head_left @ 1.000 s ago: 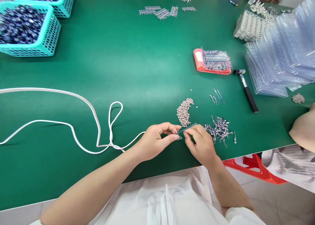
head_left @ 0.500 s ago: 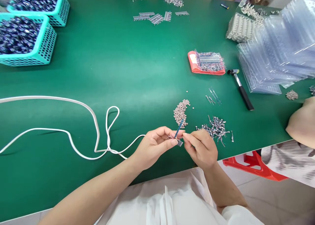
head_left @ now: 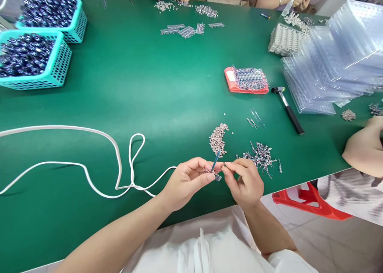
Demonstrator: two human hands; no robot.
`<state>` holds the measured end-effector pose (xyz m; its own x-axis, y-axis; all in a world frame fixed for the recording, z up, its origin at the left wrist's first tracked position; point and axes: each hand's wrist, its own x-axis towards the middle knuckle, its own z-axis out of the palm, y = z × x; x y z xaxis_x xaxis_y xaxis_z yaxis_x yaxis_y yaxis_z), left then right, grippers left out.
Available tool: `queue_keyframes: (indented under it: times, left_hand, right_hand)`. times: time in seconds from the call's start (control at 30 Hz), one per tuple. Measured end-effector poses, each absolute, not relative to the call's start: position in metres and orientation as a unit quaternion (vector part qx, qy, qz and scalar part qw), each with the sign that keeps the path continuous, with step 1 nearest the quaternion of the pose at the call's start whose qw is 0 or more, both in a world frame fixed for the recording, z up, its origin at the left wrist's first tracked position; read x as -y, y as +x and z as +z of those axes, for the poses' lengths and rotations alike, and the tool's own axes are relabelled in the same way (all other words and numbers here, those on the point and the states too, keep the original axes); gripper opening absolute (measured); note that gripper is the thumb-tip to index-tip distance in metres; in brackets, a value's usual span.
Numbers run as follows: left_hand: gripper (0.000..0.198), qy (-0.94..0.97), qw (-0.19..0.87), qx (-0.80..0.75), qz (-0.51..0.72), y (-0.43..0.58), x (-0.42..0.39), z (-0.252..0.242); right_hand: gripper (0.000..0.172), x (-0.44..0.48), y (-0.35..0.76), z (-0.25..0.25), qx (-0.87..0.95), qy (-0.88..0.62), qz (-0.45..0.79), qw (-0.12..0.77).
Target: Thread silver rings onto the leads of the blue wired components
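Low centre of frame: my left hand (head_left: 187, 181) pinches a thin blue strip (head_left: 214, 163); my right hand (head_left: 243, 181), fingertips pinched narrow, touches it, just below the disc pile (head_left: 218, 137).

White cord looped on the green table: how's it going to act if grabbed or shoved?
Probably floppy: the white cord lies in loose, crossing loops, so it should drape and drag slack. Thin, so likely light. It runs up to the left hand, which pinches a blue strip, so a tug could jog that.

Green table (head_left: 164, 85): white cord (head_left: 60, 126), hammer (head_left: 289, 111), teal baskets (head_left: 61, 65), probably washers (head_left: 218, 137).
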<state>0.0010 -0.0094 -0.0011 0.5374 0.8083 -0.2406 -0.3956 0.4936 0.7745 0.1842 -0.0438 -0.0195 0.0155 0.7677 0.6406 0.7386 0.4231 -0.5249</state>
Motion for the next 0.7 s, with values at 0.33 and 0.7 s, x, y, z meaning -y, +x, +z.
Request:
queue_keyframes:
  times: [0.33, 0.7]
  left_hand:
    - [0.001, 0.465, 0.740, -0.304, 0.379, 0.0005, 0.0202, -0.0053]
    - [0.003, 0.434, 0.752, -0.319, 0.380, 0.0020, 0.0151, -0.0020]
  right_hand:
    - [0.022, 0.0421, 0.1796, -0.0220, 0.696, -0.548, -0.027, 0.463]
    - [0.022, 0.0371, 0.1809, -0.0186, 0.696, -0.530, 0.041, 0.482]
